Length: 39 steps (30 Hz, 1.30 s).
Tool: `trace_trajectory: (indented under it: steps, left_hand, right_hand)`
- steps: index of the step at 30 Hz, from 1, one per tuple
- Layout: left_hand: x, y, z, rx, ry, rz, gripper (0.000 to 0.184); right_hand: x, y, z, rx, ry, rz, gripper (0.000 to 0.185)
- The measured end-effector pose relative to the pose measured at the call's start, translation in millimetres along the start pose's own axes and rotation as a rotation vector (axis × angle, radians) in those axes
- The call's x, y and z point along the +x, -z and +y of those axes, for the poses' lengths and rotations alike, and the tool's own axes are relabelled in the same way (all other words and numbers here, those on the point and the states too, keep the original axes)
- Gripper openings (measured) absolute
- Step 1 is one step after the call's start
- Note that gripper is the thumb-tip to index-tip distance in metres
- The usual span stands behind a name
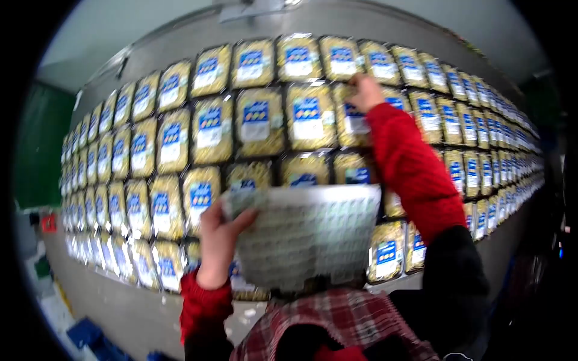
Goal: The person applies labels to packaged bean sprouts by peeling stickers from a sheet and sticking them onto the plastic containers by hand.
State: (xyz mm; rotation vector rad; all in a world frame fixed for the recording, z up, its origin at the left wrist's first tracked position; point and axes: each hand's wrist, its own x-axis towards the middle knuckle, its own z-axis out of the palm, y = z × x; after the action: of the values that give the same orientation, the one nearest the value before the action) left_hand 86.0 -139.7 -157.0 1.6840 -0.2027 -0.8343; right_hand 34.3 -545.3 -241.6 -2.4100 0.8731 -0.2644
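My left hand is closed on the left edge of a pale sheet of small labels, set in rows and slightly blurred. The sheet hangs in front of my body and covers part of the nearer trays. My right hand reaches over the second row from the back, its fingers bent together at the top of a film-wrapped food tray. That tray holds pale yellow shredded food and bears a blue and white label. Whatever is between the right fingertips is hidden.
Rows of similar wrapped trays stand close together across the grey metal table, running far to both sides. Blue crates stand on the floor at lower left. A red object lies beyond the table's left end.
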Motion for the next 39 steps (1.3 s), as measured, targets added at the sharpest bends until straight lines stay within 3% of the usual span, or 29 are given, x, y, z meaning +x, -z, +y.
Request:
trace_trajectory:
  steps: [1, 2, 3, 4, 6, 10, 12, 14, 16, 18, 26, 28, 30, 32, 34, 36, 39]
  left_hand:
    - [1.2, -7.2, 0.1, -0.028, -0.010, -0.040, 0.020]
    - [4.3, -16.5, -0.5, -0.066, -0.031, -0.087, 0.021]
    - [8.2, -23.7, -2.4, -0.104, -0.047, -0.105, 0.020]
    - [12.4, -28.2, -3.7, -0.143, -0.066, -0.137, 0.019]
    - [16.5, -41.5, 2.5, -0.114, -0.057, -0.159, 0.020]
    - [14.9, -60.7, 5.5, -0.010, -0.204, -0.196, 0.021]
    - [18.0, -61.7, -0.2, 0.203, -0.406, -0.241, 0.016]
    - [17.6, -75.0, 1.1, 0.214, -0.470, -0.201, 0.011]
    - [17.4, -87.6, 10.0, 0.346, -0.589, -0.196, 0.013]
    - [16.4, -100.6, 20.7, 0.437, -0.708, -0.207, 0.015]
    - [17.6, -143.0, 22.0, 0.484, -0.740, -0.166, 0.012]
    - [16.1, -153.8, 19.6, 0.285, -0.361, -0.166, 0.010]
    - [17.6, -161.7, 19.3, 0.271, -0.318, -0.181, 0.011]
    - [21.5, -165.4, 19.4, 0.254, -0.224, -0.202, 0.013]
    - [19.1, -162.5, 15.5, 0.177, -0.196, -0.231, 0.016]
    - [16.0, -162.4, 12.7, 0.069, -0.093, -0.214, 0.017]
    - [13.3, -166.8, 13.1, 0.069, -0.055, -0.192, 0.016]
  right_hand:
    - [-10.5, 1.7, -1.0, 0.174, 0.099, -0.133, 0.032]
    - [-34.3, -3.0, -13.7, 0.584, 0.141, -0.401, 0.038]
    - [-72.1, 11.2, -52.7, 0.708, 0.211, -0.589, 0.046]
    - [-105.0, 26.7, -92.8, 0.483, 0.281, -0.637, 0.049]
    - [-134.3, 34.6, -109.0, 0.525, 0.375, -0.675, 0.044]
    - [-153.6, 36.1, -100.7, 0.579, 0.308, -0.572, 0.038]
    - [-159.1, 42.1, -95.8, 0.528, 0.292, -0.568, 0.035]
    - [-163.0, 52.8, -91.8, 0.416, 0.404, -0.426, 0.031]
    - [-164.9, 56.2, -95.0, 0.511, 0.519, -0.292, 0.030]
    - [-160.0, 60.9, -98.0, 0.405, 0.749, -0.101, 0.027]
    - [-171.9, 74.9, -71.9, 0.110, 0.719, 0.126, 0.017]
    - [-176.2, 67.3, -58.8, 0.099, 0.728, 0.155, 0.015]
    - [-172.6, 73.9, -46.9, 0.093, 0.740, 0.181, 0.013]
    - [-151.0, 101.1, -25.9, 0.699, 0.157, -0.179, 0.008]
    - [-96.5, 102.7, 41.0, 0.904, -0.269, 0.044, 0.012]
    - [-61.3, 84.0, 99.0, 0.848, -0.327, 0.156, 0.015]
    - [-37.3, 60.4, 129.1, 0.684, -0.270, 0.162, 0.018]
